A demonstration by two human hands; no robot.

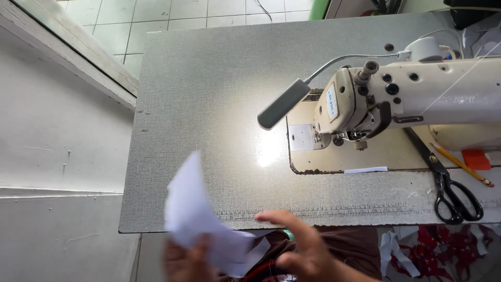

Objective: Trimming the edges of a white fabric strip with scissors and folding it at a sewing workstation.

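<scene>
My left hand (pixel 187 261) is at the bottom edge of the view, gripping the lower part of a white piece of fabric (pixel 194 209) that sticks up over the near edge of the grey sewing table (pixel 209 94). The fabric is blurred by motion. My right hand (pixel 302 245) is beside it to the right, fingers stretched toward the fabric's lower right end and touching it. Both hands are in front of the table, left of the white sewing machine (pixel 417 94).
A grey gooseneck lamp (pixel 284 110) shines on the table beside the machine's needle area (pixel 339 138). Black scissors (pixel 449 188), a yellow pencil (pixel 462 164), an orange piece (pixel 476 159) and a small white strip (pixel 365 170) lie at the right. Red and white scraps (pixel 438 248) lie below.
</scene>
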